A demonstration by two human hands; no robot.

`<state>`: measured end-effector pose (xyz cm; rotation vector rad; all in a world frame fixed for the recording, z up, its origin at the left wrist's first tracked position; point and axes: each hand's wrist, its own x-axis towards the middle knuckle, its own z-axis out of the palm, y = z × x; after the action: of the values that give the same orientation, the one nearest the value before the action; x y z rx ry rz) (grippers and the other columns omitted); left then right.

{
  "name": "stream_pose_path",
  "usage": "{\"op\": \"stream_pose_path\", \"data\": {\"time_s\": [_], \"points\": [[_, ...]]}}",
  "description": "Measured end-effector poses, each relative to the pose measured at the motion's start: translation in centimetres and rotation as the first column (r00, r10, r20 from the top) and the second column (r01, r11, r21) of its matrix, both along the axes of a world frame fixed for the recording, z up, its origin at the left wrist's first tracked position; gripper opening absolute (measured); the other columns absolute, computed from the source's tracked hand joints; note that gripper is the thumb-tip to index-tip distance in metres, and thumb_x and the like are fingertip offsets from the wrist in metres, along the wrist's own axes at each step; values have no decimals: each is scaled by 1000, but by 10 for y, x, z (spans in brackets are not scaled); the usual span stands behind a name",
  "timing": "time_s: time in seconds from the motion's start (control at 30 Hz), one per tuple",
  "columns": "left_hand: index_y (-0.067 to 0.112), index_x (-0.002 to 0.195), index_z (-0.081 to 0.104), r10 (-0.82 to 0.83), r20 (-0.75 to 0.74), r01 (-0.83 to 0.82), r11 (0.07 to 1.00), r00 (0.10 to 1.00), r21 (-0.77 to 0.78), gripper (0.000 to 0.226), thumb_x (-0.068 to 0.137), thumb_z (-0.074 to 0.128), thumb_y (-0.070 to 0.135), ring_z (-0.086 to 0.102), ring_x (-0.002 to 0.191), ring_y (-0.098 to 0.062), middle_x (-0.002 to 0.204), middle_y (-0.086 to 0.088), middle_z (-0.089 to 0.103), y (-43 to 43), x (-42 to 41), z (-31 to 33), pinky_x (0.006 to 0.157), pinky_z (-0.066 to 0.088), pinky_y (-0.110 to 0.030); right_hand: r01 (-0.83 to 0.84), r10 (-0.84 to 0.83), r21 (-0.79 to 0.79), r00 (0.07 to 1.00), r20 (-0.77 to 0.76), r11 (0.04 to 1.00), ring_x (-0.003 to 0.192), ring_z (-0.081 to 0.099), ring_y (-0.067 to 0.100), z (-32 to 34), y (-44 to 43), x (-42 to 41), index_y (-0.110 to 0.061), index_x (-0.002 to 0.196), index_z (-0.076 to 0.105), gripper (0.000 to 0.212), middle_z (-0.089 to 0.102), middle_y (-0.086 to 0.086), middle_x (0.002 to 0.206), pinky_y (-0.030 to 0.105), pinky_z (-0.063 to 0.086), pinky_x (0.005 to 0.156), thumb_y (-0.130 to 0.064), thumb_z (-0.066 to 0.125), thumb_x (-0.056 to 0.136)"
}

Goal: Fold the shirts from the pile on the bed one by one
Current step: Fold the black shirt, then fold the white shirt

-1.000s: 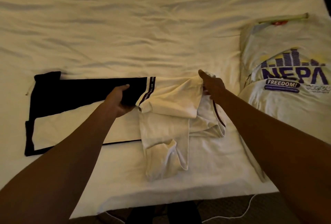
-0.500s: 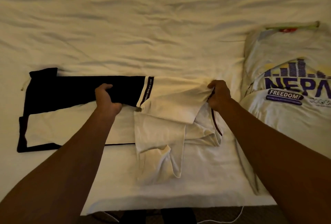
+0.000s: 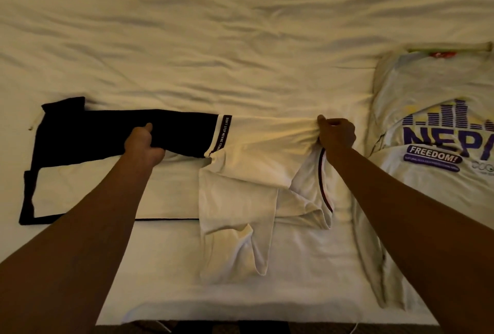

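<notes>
While we hold the black-and-white shirt (image 3: pixel 254 152) stretched across the bed (image 3: pixel 213 39), both grips are closed on its cloth.

Two hands work one shirt: our left hand (image 3: pixel 143 146) clutches the folded edge of the black half, our right hand (image 3: pixel 336 134) pinches the bunched white end, and one white sleeve (image 3: pixel 240 240) lies toward us. One pile (image 3: pixel 401 213) sits to the right, topped by a white T-shirt (image 3: pixel 433 77) printed NEPA and FREEDOM!; how many lie beneath, we cannot tell. The bed's cream sheet is rumpled; one thin white cable (image 3: pixel 356 329) shows below its near edge.
</notes>
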<state>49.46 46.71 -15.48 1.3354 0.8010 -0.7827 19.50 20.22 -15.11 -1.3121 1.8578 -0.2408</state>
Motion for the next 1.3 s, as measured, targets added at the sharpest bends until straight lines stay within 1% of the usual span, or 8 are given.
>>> {"op": "stream_pose_path", "data": {"time_s": [0.2,0.47,0.7,0.83,1.0,1.17,1.23,1.3], "points": [[15,134,58,-77,14,75,994,997,77,42,95,66,29,69,103,-26,121,-9,69,8,1,5,57,59,-36,-247,206,-436,969,-139,865,100,59,27,20,33,15,-9,113,48,33,53,10,114,28,39,74,-30,62,92],[17,137,56,11,-13,-11,1000,1000,-25,46,95,65,34,67,104,-24,127,-7,67,36,15,15,53,58,-35,-558,652,-514,758,4,652,85,53,17,25,111,77,-12,106,51,22,50,3,103,29,42,70,-21,63,90],[15,134,55,5,-41,-3,999,999,49,47,95,65,38,63,101,-27,124,-10,64,86,55,24,63,52,-39,-901,973,-392,225,-57,185,96,52,21,28,192,169,-16,114,56,45,53,3,111,34,44,80,-40,75,81],[9,127,53,-104,118,50,919,988,390,48,91,71,35,66,100,-31,117,-13,65,126,98,29,74,58,-40,-955,983,-296,52,-175,-2,108,49,24,30,226,216,-20,126,54,52,51,4,122,36,40,87,-41,73,83],[7,120,49,-663,333,200,594,670,779,62,83,77,47,55,105,-30,127,-15,51,127,140,37,80,40,-31,-978,971,-201,-9,-238,-59,120,45,26,26,248,263,-23,141,47,58,48,5,133,40,40,98,-44,64,90],[10,133,38,-918,158,381,302,365,874,78,78,78,48,55,108,-37,132,-16,44,101,157,29,77,46,-41,-982,968,-160,-59,-246,-100,115,49,24,18,262,286,-24,134,53,47,54,2,126,37,41,94,-41,63,92],[5,135,38,-907,172,376,324,385,868,64,86,71,30,55,112,-39,131,-19,49,105,163,24,81,47,-42,-980,968,-164,-71,-242,-113,107,55,23,16,264,290,-23,122,61,31,60,1,117,37,44,91,-35,63,93],[3,125,47,-816,308,315,495,490,810,43,89,66,17,58,111,-35,122,-17,58,118,166,26,82,46,-36,-979,976,-183,-51,-212,-91,99,60,23,16,265,292,-22,109,66,16,64,0,107,38,47,87,-27,59,96]]}}
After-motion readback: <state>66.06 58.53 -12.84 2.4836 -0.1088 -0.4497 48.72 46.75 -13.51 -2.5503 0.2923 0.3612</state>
